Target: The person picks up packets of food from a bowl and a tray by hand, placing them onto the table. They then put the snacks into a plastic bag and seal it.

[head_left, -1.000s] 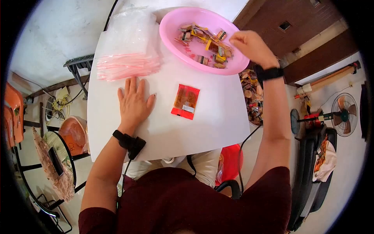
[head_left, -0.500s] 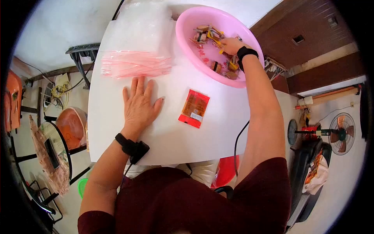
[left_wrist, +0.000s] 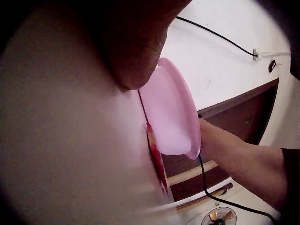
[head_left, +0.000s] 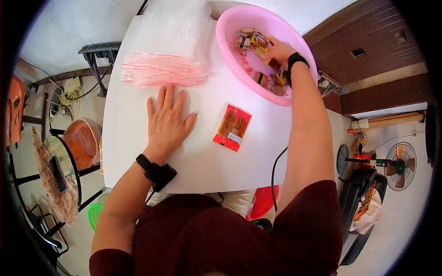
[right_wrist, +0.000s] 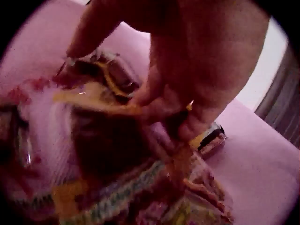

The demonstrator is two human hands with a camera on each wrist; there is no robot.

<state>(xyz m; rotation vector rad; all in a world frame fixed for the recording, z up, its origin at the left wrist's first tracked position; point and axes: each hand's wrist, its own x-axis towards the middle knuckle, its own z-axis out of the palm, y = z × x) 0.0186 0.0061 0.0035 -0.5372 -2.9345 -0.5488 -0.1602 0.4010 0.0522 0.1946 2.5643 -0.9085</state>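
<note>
Inside the pink basin (head_left: 224, 39), my right hand (head_left: 282, 50) reaches among several small wrapped snacks (head_left: 244, 42). Its curled fingers grip a brown snack packet with a yellow edge (right_wrist: 105, 136), blurred in the right wrist view, while the forefinger extends over other packets. My left hand (head_left: 166, 123) lies flat on the white table, fingers spread. Its fingertips are right at the pink-lined edge of a stack of clear zip bags (head_left: 163, 69). Between my arms a flat red snack packet (head_left: 233, 128) with a clear window lies on the table.
The white table (head_left: 202, 172) has its front edge near my body. A red container (head_left: 263, 202) is below that edge. To the right are a fan (head_left: 399, 166) and a black seat; a round side table and an orange tub (head_left: 83, 145) stand at left.
My right hand has moved from above the basin's right rim down among the snacks and now grips a packet. The left hand stays on the table. The head view has shifted slightly.
</note>
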